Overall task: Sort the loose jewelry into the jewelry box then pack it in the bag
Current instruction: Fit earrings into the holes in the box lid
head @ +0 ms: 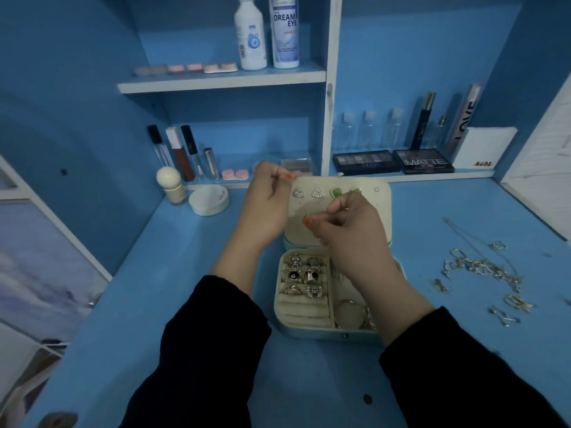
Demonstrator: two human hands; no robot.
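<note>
An open pale blue jewelry box (309, 332) sits mid-desk, its cream lid (375, 211) standing upright. Several rings (306, 276) fill the padded rolls at the left, and a round bangle (349, 313) lies in the right compartment. Two silver triangle earrings (307, 192) and two green earrings (336, 191) are pinned to the lid. My left hand (268, 205) pinches the lid's top left edge. In front of the lid panel, my right hand (343, 227) pinches a thin earring wire (306, 215). Loose gold chains and earrings (485, 270) lie on the desk to the right.
Behind the box are a white round jar (209, 199), a cream-capped bottle (170, 185), lip gloss tubes (182, 152), contact lens cases (235, 174) and eyeshadow palettes (426, 161). Two white bottles (267, 32) stand on the upper shelf. No bag is in view.
</note>
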